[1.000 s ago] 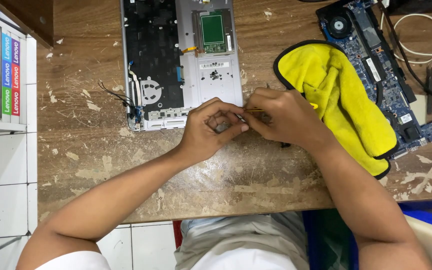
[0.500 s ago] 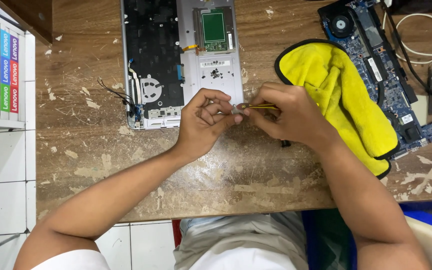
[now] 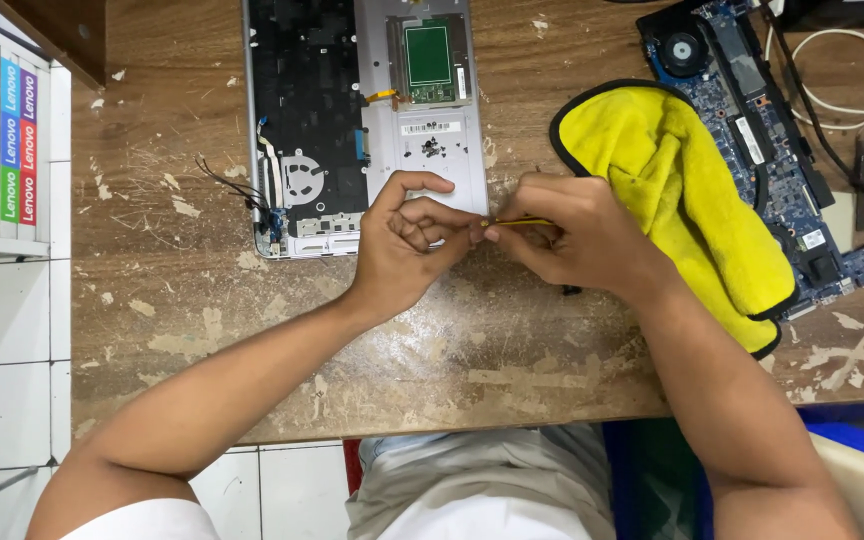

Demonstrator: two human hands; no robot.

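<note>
Pinching a thin yellow-handled tool [image 3: 524, 222], the right hand [image 3: 570, 235] holds it with its long axis level, tip pointing toward the left hand [image 3: 407, 240] — whose thumb and fingertips are pressed together on something too small to make out. Both hands meet just below the laptop's open base [image 3: 362, 120], the left nearer it. The yellow cloth [image 3: 697, 200] lies to the base's right. Half a second ago the left fingers curled tighter; now the forefinger arches up.
</note>
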